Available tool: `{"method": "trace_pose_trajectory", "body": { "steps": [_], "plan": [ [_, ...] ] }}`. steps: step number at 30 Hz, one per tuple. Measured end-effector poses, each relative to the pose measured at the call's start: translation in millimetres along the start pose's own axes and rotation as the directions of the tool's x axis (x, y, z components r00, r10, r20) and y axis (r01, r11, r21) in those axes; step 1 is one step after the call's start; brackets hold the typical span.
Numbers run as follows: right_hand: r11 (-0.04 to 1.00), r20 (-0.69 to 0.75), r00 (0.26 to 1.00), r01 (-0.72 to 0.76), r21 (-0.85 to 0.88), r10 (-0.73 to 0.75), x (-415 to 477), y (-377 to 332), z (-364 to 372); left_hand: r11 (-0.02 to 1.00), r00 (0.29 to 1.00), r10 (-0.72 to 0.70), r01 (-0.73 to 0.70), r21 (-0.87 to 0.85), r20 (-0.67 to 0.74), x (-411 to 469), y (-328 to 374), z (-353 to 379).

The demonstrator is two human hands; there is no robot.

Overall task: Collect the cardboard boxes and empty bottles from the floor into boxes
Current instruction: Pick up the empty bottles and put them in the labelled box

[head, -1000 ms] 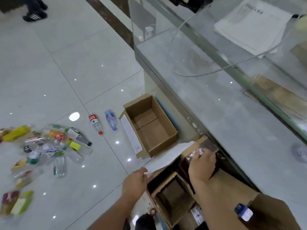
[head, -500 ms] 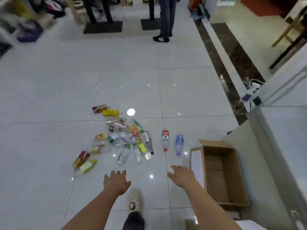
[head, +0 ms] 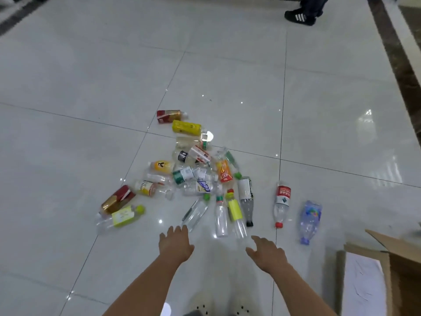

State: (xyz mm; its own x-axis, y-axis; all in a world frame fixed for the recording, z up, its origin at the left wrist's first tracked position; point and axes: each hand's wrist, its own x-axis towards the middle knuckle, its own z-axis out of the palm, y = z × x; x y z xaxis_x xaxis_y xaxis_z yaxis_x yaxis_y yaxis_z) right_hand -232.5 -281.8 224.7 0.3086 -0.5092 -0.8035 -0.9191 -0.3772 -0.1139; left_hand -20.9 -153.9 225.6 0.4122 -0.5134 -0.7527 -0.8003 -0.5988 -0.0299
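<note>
Both hands reach forward, palms down, fingers spread and holding nothing. The left hand point(head: 175, 246) hovers just short of the base of a clear bottle point(head: 194, 214) at the near edge of the pile of empty bottles point(head: 193, 176); whether a fingertip touches it cannot be told. The right hand point(head: 266, 253) is apart from every bottle, near the bases of 2 clear ones in front of it.

The pile lies on the pale tiled floor point(head: 91, 76), spreading from a red-labelled carton-like bottle point(head: 169, 116) at the far end to the clear ones nearest the hands. 2 bottles lie separately to the right: a red-capped one point(head: 282, 202) and a blue-tinted one point(head: 309, 220), well apart from the pile's core and near the cardboard box point(head: 391, 270).

That box sits open at the lower right edge, its flap raised. Bare floor stretches wide to the left and beyond the pile. A dark border strip point(head: 401, 65) runs along the right side. Another person's black shoe point(head: 299, 17) stands at the top edge.
</note>
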Motion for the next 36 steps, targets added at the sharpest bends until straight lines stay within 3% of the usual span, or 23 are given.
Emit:
{"method": "trace_pose_trajectory", "body": {
  "steps": [5, 9, 12, 14, 22, 29, 32, 36],
  "plan": [
    [0.999, -0.182, 0.983, 0.014, -0.034, -0.020, 148.3, 8.8, 44.5, 0.971, 0.971, 0.162, -0.125, 0.205, -0.174, 153.3, 18.8, 39.1],
    [0.998, -0.377, 0.924, 0.053, -0.041, -0.065, 238.7, 6.2, 62.1, 0.853, 0.843, 0.428, -0.257, 0.454, -0.325, 242.1, 39.6, 35.0],
    [0.989, -0.480, 0.873, 0.129, 0.066, -0.082, 275.4, 4.2, 68.3, 0.727, 0.729, 0.594, -0.305, 0.615, -0.339, 275.0, 55.2, 31.9],
    [0.985, -0.502, 0.861, 0.149, 0.086, -0.086, 283.1, 5.6, 67.6, 0.687, 0.693, 0.644, -0.336, 0.645, -0.324, 282.0, 60.8, 34.5],
    [0.988, -0.485, 0.873, 0.118, 0.103, -0.054, 292.3, -0.2, 65.3, 0.625, 0.770, 0.616, -0.349, 0.698, -0.166, 293.1, 71.7, 68.6],
    [0.986, -0.459, 0.879, 0.162, 0.041, -0.126, 315.4, -25.1, 72.8, 0.712, 0.796, 0.554, -0.302, 0.633, -0.244, 294.6, 66.1, 81.7],
    [0.988, -0.450, 0.880, 0.152, -0.031, -0.150, 319.7, -31.6, 75.0, 0.698, 0.829, 0.521, -0.278, 0.660, -0.202, 294.4, 58.2, 96.2],
    [0.974, -0.406, 0.897, 0.217, 0.061, -0.174, 315.6, -36.4, 74.1, 0.669, 0.812, 0.545, -0.272, 0.691, -0.209, 299.5, 54.2, 92.7]
  ]
}}
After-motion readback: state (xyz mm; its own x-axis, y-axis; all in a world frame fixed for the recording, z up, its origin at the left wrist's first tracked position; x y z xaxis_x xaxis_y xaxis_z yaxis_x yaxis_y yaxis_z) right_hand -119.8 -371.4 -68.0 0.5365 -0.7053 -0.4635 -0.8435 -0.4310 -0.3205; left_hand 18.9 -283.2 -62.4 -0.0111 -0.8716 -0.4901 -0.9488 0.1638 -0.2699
